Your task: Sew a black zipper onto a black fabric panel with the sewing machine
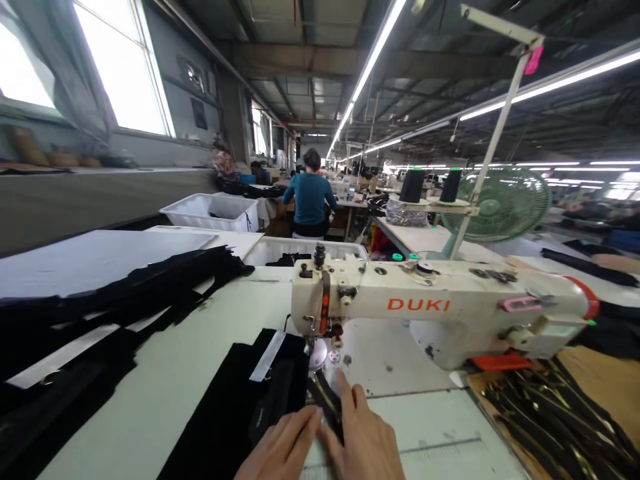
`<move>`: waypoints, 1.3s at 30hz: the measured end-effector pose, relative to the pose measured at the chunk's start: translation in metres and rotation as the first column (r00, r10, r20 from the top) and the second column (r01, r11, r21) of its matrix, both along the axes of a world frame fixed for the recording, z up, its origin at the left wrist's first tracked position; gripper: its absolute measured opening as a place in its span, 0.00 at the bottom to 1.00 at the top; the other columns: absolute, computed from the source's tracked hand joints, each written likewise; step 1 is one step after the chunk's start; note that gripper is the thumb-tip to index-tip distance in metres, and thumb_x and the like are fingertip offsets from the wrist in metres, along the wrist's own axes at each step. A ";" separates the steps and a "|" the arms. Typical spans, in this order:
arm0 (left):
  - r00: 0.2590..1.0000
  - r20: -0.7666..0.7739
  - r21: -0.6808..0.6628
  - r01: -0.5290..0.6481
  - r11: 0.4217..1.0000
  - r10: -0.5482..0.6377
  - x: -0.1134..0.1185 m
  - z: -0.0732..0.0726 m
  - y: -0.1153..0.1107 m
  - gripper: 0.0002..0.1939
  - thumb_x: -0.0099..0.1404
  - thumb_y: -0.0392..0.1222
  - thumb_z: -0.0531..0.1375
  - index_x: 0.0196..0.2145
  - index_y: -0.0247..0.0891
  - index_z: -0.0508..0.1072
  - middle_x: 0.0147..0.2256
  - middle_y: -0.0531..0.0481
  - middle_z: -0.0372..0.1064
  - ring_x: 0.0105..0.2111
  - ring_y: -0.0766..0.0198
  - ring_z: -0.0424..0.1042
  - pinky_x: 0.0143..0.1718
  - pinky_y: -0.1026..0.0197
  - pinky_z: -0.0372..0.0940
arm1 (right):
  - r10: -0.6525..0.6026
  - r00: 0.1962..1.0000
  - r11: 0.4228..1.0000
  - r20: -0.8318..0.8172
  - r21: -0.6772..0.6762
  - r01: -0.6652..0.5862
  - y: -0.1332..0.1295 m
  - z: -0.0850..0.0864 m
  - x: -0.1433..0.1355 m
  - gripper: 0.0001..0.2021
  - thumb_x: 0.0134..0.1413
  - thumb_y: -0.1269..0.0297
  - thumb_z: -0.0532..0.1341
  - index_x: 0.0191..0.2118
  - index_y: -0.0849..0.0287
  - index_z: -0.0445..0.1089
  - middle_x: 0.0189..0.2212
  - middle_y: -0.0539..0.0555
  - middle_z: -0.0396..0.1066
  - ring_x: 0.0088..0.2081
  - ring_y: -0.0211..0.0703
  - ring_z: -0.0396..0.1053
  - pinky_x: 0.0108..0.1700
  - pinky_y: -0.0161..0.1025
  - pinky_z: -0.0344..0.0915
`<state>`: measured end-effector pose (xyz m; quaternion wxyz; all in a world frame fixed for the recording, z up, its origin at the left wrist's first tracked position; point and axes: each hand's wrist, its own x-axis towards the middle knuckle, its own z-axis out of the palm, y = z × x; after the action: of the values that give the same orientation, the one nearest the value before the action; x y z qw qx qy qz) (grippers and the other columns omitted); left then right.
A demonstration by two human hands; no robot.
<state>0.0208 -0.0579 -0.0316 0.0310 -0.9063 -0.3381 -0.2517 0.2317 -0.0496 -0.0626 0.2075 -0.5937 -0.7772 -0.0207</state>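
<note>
My left hand [283, 448] and my right hand [361, 437] rest side by side at the near edge of the sewing table [165, 380]. Both press on a black zipper strip [326, 400] that runs toward the needle of a cream sewing machine [440, 310] marked DUKI. A black fabric piece [235, 407] with a white label strip [267, 357] lies under and left of my left hand. My right index finger points along the zipper toward the presser foot [315, 350].
Black fabric strips [115, 300] are piled at the left. Several black zippers [555, 413] lie on a board at the right. Two black thread cones [413, 185] and a green fan [503, 203] stand behind the machine. White bins [215, 210] and a seated person in teal [310, 197] are farther back.
</note>
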 end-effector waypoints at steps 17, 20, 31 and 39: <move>0.977 0.059 -0.366 -0.170 0.915 0.205 -0.051 0.036 0.117 0.25 0.64 0.45 0.62 0.58 0.41 0.69 0.56 0.41 0.68 0.57 0.46 0.66 0.59 0.45 0.60 | 0.525 0.834 0.839 -0.170 -0.064 -0.541 0.042 0.056 0.017 0.18 0.64 0.73 0.58 0.56 0.52 0.69 0.50 0.55 0.70 0.52 0.48 0.67 0.56 0.45 0.65; 0.983 0.061 -0.425 -0.131 0.896 0.172 -0.046 0.029 0.123 0.14 0.65 0.45 0.62 0.48 0.42 0.74 0.43 0.47 0.72 0.45 0.53 0.73 0.49 0.53 0.68 | 0.519 0.821 0.833 -0.238 -0.077 -0.548 0.042 0.058 0.016 0.13 0.65 0.71 0.58 0.54 0.54 0.71 0.48 0.55 0.71 0.51 0.46 0.67 0.57 0.42 0.65; 0.956 0.170 -0.263 -0.189 0.946 0.238 -0.023 0.021 0.071 0.23 0.69 0.41 0.57 0.61 0.45 0.65 0.60 0.45 0.64 0.61 0.47 0.62 0.63 0.43 0.57 | 0.512 0.850 0.852 -0.121 -0.052 -0.521 0.038 0.053 0.013 0.15 0.63 0.65 0.62 0.54 0.52 0.71 0.52 0.56 0.70 0.54 0.51 0.67 0.60 0.49 0.64; 0.995 0.054 -0.055 -0.083 0.995 0.086 -0.016 0.013 0.040 0.29 0.75 0.41 0.53 0.70 0.50 0.50 0.63 0.51 0.62 0.62 0.56 0.63 0.64 0.52 0.54 | 0.531 0.845 0.847 -0.064 0.015 -0.531 0.039 0.047 0.012 0.14 0.64 0.62 0.61 0.54 0.55 0.70 0.51 0.58 0.72 0.55 0.53 0.68 0.62 0.49 0.63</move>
<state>0.0047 -0.0183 -0.0191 0.0079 -0.8842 -0.3834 -0.2667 0.2439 -0.0103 -0.0156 0.2296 -0.3562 -0.9039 0.0581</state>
